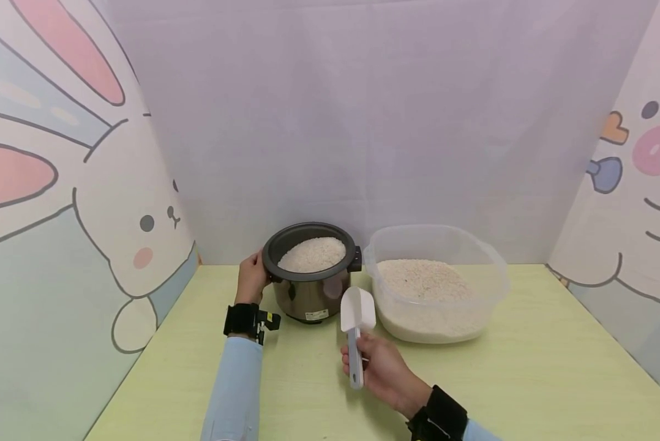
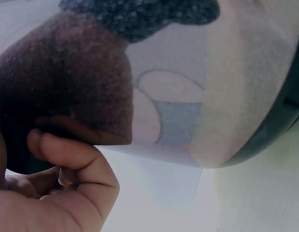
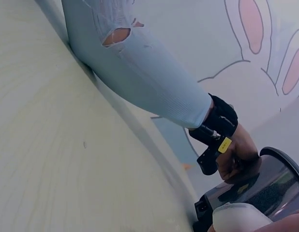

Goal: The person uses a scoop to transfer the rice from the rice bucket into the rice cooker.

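A dark, shiny rice cooker (image 1: 308,294) stands lidless, with white rice (image 1: 315,254) heaped inside its black rim. My left hand (image 1: 251,280) grips its left side handle; in the left wrist view, curled fingers (image 2: 79,157) and thumb pinch that dark handle (image 2: 19,145) against the mirror-like wall. In front of the cooker, my right hand (image 1: 387,370) holds a scoop (image 1: 357,309) by its grey handle, the white head pointing away from me. No rice shows on the scoop. The right wrist view catches only part of the white scoop head (image 3: 239,217) beside the cooker (image 3: 280,186).
To the cooker's right sits a clear plastic tub (image 1: 495,288), lidless, holding more rice (image 1: 423,282). Both containers stand near the back of the pale yellow-green table (image 1: 556,367). A lilac cloth (image 1: 363,122) hangs behind, and cartoon-printed panels (image 1: 109,202) flank both sides.
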`<state>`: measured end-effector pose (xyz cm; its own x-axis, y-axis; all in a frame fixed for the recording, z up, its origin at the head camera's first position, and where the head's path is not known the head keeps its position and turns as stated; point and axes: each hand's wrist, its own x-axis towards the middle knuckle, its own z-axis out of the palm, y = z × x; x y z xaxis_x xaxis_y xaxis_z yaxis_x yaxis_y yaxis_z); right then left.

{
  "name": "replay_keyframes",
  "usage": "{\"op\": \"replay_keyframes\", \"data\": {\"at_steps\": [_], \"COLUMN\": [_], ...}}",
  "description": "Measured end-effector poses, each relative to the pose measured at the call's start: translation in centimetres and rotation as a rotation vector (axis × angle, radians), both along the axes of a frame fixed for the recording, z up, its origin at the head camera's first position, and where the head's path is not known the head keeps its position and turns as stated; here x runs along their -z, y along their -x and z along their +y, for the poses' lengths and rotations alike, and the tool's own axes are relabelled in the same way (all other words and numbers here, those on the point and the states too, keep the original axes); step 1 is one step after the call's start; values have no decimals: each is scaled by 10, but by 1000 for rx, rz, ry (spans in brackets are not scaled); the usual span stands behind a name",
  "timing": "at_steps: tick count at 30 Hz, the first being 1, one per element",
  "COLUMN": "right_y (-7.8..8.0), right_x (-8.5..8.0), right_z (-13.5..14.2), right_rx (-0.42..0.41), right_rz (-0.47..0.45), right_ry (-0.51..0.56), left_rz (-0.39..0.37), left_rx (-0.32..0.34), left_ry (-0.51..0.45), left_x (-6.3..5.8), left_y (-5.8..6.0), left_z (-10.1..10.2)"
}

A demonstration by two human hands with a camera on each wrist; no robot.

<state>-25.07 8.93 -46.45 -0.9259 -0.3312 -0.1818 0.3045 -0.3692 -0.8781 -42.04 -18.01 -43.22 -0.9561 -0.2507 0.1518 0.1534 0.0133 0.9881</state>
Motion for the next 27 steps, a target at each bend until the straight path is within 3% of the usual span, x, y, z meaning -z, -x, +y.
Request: {"op": "replay_keyframes", "data": {"at_steps": [12,20,27], "right_y": [-2,6,16], "right_x": [5,12,12], "right_z": [-4,-10,-9], "right_rx": [96,201,196], "right_rz": [67,32,-12], "right_ry": [-121,-190,-188], "left_rz": [-54,-40,-25], "left_rx": [-2,13,8], "left_ry": [18,18,29], "left_x": [0,0,-2], "left_y": [2,-2,-3], "left_z": [1,0,1]}}
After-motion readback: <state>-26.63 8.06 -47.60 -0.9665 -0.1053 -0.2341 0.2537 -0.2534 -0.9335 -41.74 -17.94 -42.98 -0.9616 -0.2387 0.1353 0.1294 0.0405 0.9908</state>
